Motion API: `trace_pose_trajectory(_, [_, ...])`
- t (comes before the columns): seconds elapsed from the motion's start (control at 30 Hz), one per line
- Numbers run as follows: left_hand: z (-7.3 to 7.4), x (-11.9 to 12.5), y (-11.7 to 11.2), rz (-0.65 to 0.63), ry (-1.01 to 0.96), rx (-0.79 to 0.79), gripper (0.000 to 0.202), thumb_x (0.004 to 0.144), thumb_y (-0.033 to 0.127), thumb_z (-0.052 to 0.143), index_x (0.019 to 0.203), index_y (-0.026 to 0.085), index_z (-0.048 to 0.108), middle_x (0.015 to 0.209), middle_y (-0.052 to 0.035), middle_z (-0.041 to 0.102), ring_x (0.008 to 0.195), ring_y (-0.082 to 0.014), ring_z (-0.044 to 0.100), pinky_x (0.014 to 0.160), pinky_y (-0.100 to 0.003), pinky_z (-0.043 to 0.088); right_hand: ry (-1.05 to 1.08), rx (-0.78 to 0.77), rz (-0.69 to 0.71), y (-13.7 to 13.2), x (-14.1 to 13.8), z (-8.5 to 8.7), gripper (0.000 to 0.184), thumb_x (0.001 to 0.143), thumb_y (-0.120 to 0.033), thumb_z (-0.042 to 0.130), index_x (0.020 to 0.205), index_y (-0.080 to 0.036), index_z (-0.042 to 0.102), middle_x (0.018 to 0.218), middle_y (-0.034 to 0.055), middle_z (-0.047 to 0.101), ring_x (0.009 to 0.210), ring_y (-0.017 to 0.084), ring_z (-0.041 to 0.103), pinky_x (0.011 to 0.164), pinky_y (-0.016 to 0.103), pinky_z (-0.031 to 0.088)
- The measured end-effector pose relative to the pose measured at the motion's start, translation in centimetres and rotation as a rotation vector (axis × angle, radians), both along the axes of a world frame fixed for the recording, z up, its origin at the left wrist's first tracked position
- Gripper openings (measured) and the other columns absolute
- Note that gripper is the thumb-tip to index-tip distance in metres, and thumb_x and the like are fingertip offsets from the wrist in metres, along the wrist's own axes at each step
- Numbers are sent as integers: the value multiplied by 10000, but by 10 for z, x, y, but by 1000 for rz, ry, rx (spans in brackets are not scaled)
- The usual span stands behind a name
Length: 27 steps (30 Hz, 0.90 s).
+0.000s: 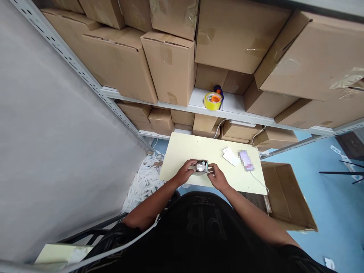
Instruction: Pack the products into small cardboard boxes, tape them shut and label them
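Note:
Both of my hands meet over the near edge of a small pale yellow table (pixel 187 149). My left hand (pixel 186 171) and my right hand (pixel 216 176) grip a small box (pixel 201 167) from its two sides, fingers curled round it. The box looks white and shiny with a green edge; its contents are too small to make out. Just right of it on the table lie white paper cards (pixel 231 156) and a small pink-white packet (pixel 246 160) with a white cable running off the edge.
Metal shelves packed with cardboard boxes (pixel 170 66) fill the back; a yellow tape roll (pixel 212 100) sits on the shelf board. An open cardboard box (pixel 287 197) stands on the blue floor at right. White paper strips (pixel 143 182) litter the floor at left, by a grey wall.

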State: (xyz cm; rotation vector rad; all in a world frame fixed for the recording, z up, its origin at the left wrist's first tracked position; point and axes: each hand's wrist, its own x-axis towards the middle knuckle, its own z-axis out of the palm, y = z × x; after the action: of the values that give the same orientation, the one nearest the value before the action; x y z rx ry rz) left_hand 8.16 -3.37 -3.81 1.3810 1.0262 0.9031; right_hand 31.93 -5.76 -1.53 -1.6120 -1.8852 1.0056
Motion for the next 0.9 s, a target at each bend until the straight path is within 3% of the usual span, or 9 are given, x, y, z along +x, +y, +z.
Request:
trace_pose_trajectory(0.1, [1, 7, 6, 20, 102, 32, 553, 834, 215, 633, 1380, 251, 551, 1388, -91, 520, 1038, -200, 609, 819, -322, 559, 75, -56, 60, -9, 7, -5, 595, 842, -252, 601, 1405, -280, 410, 1327, 86, 581, 1102, 219, 644, 909, 395, 556])
trace_pose_trajectory(0.2, [3, 14, 18, 48, 196, 20, 655, 771, 190, 699, 1401, 258, 534, 1298, -70, 511, 823, -130, 596, 778, -308, 558, 76, -17, 41, -10, 4, -6, 655, 848, -346, 663, 1439, -276, 390, 1389, 109, 555, 1092, 232, 648, 913, 416, 558])
trace_pose_trajectory(0.37, [5, 14, 30, -35, 200, 83, 138, 795, 193, 677, 929, 180, 705, 1169, -65, 522, 806, -130, 598, 776, -316, 566, 41, -2, -86, 3, -6, -9, 502, 930, -459, 584, 1366, -254, 444, 1210, 76, 641, 917, 208, 673, 830, 388, 550])
trace_pose_trajectory(0.43, [5, 10, 27, -50, 192, 126, 96, 858, 220, 628, 884, 178, 710, 1183, -79, 539, 871, -153, 619, 802, -328, 570, 18, -12, -120, 10, -10, -10, 441, 939, -458, 554, 1319, -250, 473, 1133, 57, 645, 858, 199, 667, 786, 371, 538])
trace_pose_trajectory(0.53, [6, 6, 17, -28, 234, 160, 189, 878, 270, 640, 1038, 188, 698, 1282, -97, 532, 883, -157, 629, 805, -344, 584, -14, -18, -132, 17, -16, -13, 385, 931, -441, 538, 1263, -248, 509, 1065, 43, 640, 816, 197, 650, 763, 362, 521])
trace_pose_trajectory(0.6, [7, 7, 9, -8, 312, 192, 435, 840, 271, 691, 1265, 212, 615, 1378, -109, 503, 923, -172, 636, 811, -356, 592, -15, -26, -146, 19, -19, -14, 373, 917, -437, 542, 1238, -247, 521, 1032, 36, 637, 801, 198, 640, 753, 360, 514])
trace_pose_trajectory(0.7, [10, 13, 1, -43, 508, 306, 799, 796, 273, 754, 1513, 249, 404, 1558, -135, 390, 1214, -270, 581, 970, -431, 554, 21, -52, -167, 20, -21, -14, 376, 897, -437, 553, 1220, -249, 515, 987, 16, 624, 775, 192, 631, 735, 350, 507])
trace_pose_trajectory(0.8, [15, 21, -1, -136, 716, 407, 853, 792, 330, 794, 1539, 263, 388, 1663, -140, 267, 1367, -366, 462, 1080, -526, 461, 69, -74, -179, 20, -21, -14, 377, 885, -446, 567, 1205, -255, 511, 989, 1, 617, 734, 174, 620, 729, 345, 509])
trace_pose_trajectory(0.9, [17, 31, 2, -123, 794, 387, 766, 783, 396, 819, 1462, 263, 489, 1659, -145, 289, 1343, -415, 454, 1063, -554, 438, 200, -112, -151, 19, -17, -18, 405, 859, -430, 585, 1222, -263, 520, 1063, 12, 639, 758, 164, 638, 766, 345, 532])
